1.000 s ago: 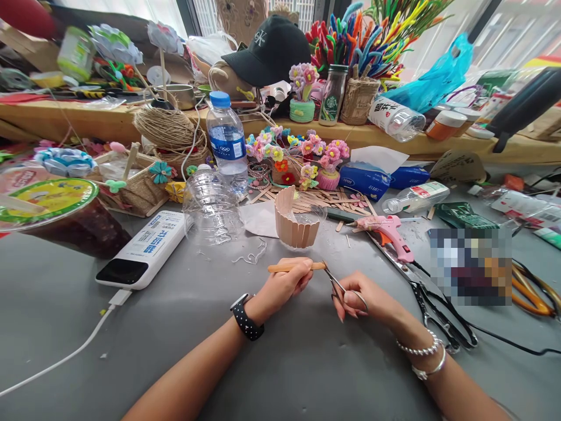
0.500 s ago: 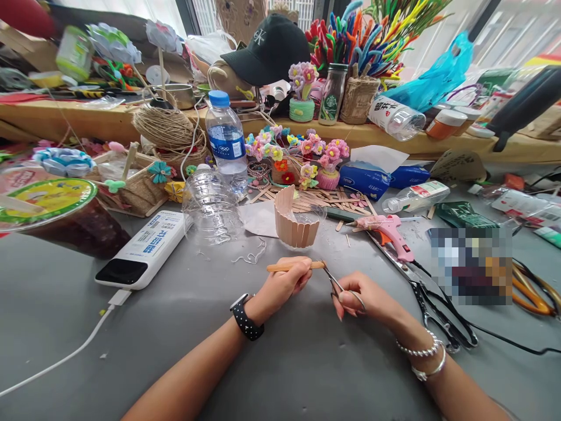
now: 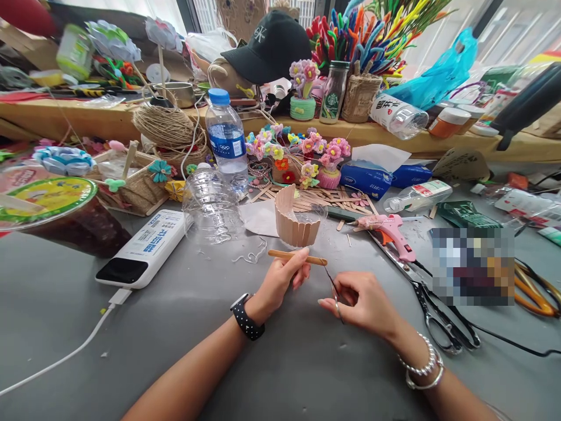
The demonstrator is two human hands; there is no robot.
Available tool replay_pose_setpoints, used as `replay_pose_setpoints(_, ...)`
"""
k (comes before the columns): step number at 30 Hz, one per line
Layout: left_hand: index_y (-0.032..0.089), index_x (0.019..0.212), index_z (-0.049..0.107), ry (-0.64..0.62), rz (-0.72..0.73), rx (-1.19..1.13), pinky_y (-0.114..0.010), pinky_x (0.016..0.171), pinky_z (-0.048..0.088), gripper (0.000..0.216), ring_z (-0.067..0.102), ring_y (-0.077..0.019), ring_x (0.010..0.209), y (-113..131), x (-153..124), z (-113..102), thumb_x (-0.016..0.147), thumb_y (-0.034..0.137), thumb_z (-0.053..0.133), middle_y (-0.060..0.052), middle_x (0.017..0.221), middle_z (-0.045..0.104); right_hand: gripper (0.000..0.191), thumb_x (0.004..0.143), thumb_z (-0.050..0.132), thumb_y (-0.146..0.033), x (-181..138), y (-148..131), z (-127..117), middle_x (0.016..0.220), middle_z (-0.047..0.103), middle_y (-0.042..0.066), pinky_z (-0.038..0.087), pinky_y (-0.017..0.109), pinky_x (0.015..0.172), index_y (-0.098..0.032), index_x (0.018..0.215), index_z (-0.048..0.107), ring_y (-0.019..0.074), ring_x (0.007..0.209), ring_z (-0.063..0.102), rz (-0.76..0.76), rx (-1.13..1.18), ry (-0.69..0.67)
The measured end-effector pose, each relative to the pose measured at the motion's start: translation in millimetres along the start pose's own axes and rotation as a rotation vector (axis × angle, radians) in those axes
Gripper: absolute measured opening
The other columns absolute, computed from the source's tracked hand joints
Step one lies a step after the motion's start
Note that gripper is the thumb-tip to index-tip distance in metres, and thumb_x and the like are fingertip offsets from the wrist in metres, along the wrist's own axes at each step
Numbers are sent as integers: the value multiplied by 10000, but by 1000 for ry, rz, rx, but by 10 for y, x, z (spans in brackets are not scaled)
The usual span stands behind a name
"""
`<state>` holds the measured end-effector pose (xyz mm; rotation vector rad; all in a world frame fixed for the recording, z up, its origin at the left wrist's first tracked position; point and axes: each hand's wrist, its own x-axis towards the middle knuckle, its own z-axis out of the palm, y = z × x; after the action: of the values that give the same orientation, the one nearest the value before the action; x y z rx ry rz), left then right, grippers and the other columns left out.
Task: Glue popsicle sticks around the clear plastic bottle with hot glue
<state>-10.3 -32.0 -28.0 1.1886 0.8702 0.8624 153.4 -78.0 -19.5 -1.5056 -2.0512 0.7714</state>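
Note:
My left hand (image 3: pixel 283 276) pinches a wooden craft stick (image 3: pixel 298 256) and holds it level just above the grey table (image 3: pixel 280 362). My right hand (image 3: pixel 359 301) grips a small pair of scissors (image 3: pixel 333 287) whose blades point up toward the stick's right end. Just behind the hands stands a small cup clad in wooden sticks (image 3: pixel 297 219), open at one side. Loose craft sticks (image 3: pixel 337 202) lie in a heap behind it.
A pink glue gun (image 3: pixel 388 231) and large black scissors (image 3: pixel 438 310) lie to the right. A cut clear bottle (image 3: pixel 210 204), a water bottle (image 3: pixel 227 137), a white power bank (image 3: pixel 144 248) with cable, and a drink cup (image 3: pixel 56 213) sit to the left. Craft flowers and pipe cleaners crowd the back.
My left hand has lifted the stick a little higher and farther from me. My right hand has turned, and the scissors have swung downward with the blades now nearly upright.

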Motion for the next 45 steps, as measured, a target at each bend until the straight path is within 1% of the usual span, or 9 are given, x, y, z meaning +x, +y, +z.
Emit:
replay_pose_setpoints(3, 165, 416, 403, 23, 5, -36, -218, 411, 246, 510, 335, -67, 378, -2, 9, 1, 788, 513, 384, 41, 346, 343, 417, 689, 514, -561, -18, 24, -4, 482, 445, -21, 268, 228, 471, -174, 545, 461, 73, 441, 341, -70, -189, 71)
replay_pose_setpoints(8, 159, 412, 386, -2, 11, -74, -215, 418, 251, 463, 338, -60, 375, -14, 15, -16, 807, 397, 420, 44, 349, 352, 415, 721, 475, -561, -30, 45, -35, 560, 519, 20, 278, 251, 508, -161, 621, 514, 115, 505, 447, -170, -462, 207)
replay_pose_setpoints(13, 156, 525, 427, -35, 65, -166, -205, 426, 260, 305, 341, -57, 372, -21, 15, -22, 782, 315, 466, 63, 370, 381, 448, 710, 462, -598, -12, 54, -81, 635, 559, 43, 295, 261, 546, -158, 690, 541, 145, 569, 496, -160, -554, 232)
replay_pose_setpoints(18, 150, 615, 466, 25, 105, -166, -198, 430, 267, 225, 340, -55, 374, -15, 12, -17, 772, 309, 493, 74, 383, 389, 471, 667, 479, -640, 0, 71, -95, 625, 549, 32, 295, 255, 526, -171, 676, 526, 131, 550, 471, -74, -425, 178)
replay_pose_setpoints(24, 157, 681, 487, 96, 159, -72, -204, 446, 288, 231, 345, -63, 390, 3, -9, -16, 805, 349, 453, 75, 399, 378, 455, 650, 515, -624, 16, 58, -50, 544, 486, -11, 297, 226, 487, -175, 585, 488, 91, 494, 397, 0, -82, -46)
replay_pose_setpoints(29, 154, 704, 523, 97, 181, -44, -197, 436, 291, 241, 338, -51, 379, -6, -23, -4, 803, 369, 476, 77, 421, 388, 540, 693, 374, -683, 36, -13, -36, 528, 449, -11, 283, 225, 464, -165, 572, 467, 88, 492, 364, 27, 198, -171)
replay_pose_setpoints(33, 149, 706, 562, 86, 192, -34, -193, 428, 291, 227, 339, -47, 380, -16, -29, 2, 781, 359, 519, 73, 431, 403, 573, 677, 342, -717, 44, -42, -36, 542, 435, -7, 286, 230, 477, -164, 574, 450, 96, 514, 363, 30, 275, -191)
replay_pose_setpoints(38, 145, 721, 598, 101, 185, -16, -204, 439, 289, 214, 353, -55, 392, -2, -47, -4, 772, 341, 528, 66, 435, 405, 539, 702, 357, -683, 44, -8, -27, 532, 411, -15, 277, 231, 482, -169, 558, 430, 95, 517, 348, 29, 300, -158)
replay_pose_setpoints(45, 126, 853, 625, -19, 197, -50, -224, 475, 317, 312, 390, -83, 420, -5, -74, -35, 795, 361, 428, 41, 445, 434, 501, 737, 361, -632, 52, 20, -22, 523, 413, -18, 269, 230, 480, -169, 562, 435, 91, 512, 331, 53, 313, -124)
